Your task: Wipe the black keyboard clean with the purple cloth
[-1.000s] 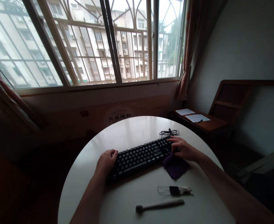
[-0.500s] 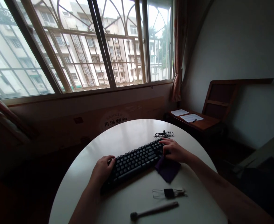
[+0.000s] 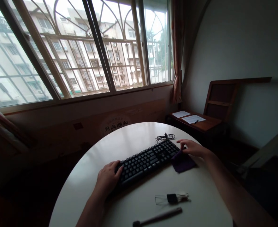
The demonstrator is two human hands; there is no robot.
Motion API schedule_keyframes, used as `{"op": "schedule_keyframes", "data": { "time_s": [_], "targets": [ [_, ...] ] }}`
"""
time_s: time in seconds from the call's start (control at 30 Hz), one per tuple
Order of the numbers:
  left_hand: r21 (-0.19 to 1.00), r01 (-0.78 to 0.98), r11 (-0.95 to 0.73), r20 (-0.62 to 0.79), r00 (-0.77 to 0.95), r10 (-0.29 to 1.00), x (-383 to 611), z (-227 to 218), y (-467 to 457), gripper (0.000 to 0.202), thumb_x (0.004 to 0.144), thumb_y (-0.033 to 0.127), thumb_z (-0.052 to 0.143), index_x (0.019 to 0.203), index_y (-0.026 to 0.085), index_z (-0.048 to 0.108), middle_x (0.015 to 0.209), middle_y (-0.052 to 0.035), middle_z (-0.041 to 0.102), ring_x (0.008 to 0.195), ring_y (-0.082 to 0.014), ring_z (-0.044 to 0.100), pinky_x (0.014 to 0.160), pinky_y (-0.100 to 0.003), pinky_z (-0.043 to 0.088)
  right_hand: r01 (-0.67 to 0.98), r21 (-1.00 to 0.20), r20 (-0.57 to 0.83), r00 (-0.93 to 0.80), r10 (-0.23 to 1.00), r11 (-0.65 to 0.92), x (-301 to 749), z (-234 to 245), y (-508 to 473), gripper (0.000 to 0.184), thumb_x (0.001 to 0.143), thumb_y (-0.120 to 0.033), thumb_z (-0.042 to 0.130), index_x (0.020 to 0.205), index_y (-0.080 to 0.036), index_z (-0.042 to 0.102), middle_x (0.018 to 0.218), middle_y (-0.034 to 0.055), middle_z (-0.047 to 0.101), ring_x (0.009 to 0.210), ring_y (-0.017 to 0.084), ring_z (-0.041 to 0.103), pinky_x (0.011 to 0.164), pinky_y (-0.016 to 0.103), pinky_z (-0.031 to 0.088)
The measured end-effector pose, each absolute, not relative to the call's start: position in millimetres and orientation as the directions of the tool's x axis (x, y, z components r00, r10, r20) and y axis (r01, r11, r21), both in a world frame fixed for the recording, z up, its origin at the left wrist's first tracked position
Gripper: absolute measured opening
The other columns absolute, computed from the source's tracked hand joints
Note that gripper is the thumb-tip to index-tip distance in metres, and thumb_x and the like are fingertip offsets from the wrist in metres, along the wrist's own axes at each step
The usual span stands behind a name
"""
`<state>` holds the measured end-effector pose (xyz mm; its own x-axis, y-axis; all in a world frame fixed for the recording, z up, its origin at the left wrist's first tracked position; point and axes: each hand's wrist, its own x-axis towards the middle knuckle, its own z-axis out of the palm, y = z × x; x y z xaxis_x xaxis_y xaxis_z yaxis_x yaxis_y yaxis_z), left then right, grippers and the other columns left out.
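Observation:
A black keyboard (image 3: 148,158) lies slantwise on a round white table (image 3: 134,132). My left hand (image 3: 107,178) grips its near left end, thumb on the front edge and fingers curled round the side. My right hand (image 3: 193,148) rests just past the keyboard's right end, fingers bent down onto a purple cloth (image 3: 182,162) and pinching its top edge. The cloth lies flat on the table against the keyboard's right corner. The keyboard's black cable (image 3: 165,137) sits coiled behind that corner.
Near the table's front edge lie a wire keycap puller with a black grip (image 3: 172,198) and a long-handled brush (image 3: 158,217). A wooden side table with papers (image 3: 192,119) stands to the right by the wall. A barred window fills the back.
My right hand has slid off the keyboard's right end to the right, taking the purple cloth with it. My left hand keeps its grip on the left end.

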<state>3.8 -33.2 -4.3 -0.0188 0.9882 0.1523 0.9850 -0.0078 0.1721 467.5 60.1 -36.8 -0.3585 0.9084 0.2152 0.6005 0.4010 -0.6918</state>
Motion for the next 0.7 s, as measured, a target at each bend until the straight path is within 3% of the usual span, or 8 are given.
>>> {"op": "schedule_keyframes", "data": {
  "time_s": [0.2,0.43,0.7],
  "targets": [
    [0.188,0.982,-0.032,0.160,0.001,0.987,3.0,-3.5,-35.0,0.040,0.092,0.042,0.047,0.126,0.026,0.060,0.130,-0.0048,0.062,0.120,-0.0246,0.054,0.099,-0.037,0.040,0.585,-0.730,0.177,-0.340,0.924,0.355,466.7,-33.5,58.9,0.006,0.068,-0.017,0.063,0.072,-0.019,0.066,0.123,0.0093,0.065,0.119,0.032,0.056,0.099,0.040,0.043],
    [0.189,0.981,-0.043,0.141,0.017,0.990,4.3,1.4,-37.6,0.041,0.092,0.042,0.047,0.128,0.025,0.058,0.130,-0.0049,0.062,0.118,-0.0243,0.056,0.099,-0.037,0.041,0.449,-0.757,0.246,-0.477,0.843,0.475,445.3,-24.7,50.5,0.008,0.063,-0.011,0.060,0.065,-0.018,0.063,0.138,0.0072,0.056,0.130,0.029,0.048,0.111,0.041,0.033],
    [0.221,0.974,-0.056,0.149,0.023,0.989,1.1,-3.1,-35.0,0.043,0.091,0.045,0.048,0.128,0.025,0.059,0.130,-0.0045,0.062,0.118,-0.0245,0.057,0.099,-0.037,0.041,0.543,-0.765,0.138,-0.387,0.912,0.346,469.1,-32.3,57.4,0.004,0.065,-0.020,0.067,0.066,-0.019,0.063,0.139,0.0080,0.054,0.132,0.031,0.045,0.112,0.043,0.029]
  ]
}}
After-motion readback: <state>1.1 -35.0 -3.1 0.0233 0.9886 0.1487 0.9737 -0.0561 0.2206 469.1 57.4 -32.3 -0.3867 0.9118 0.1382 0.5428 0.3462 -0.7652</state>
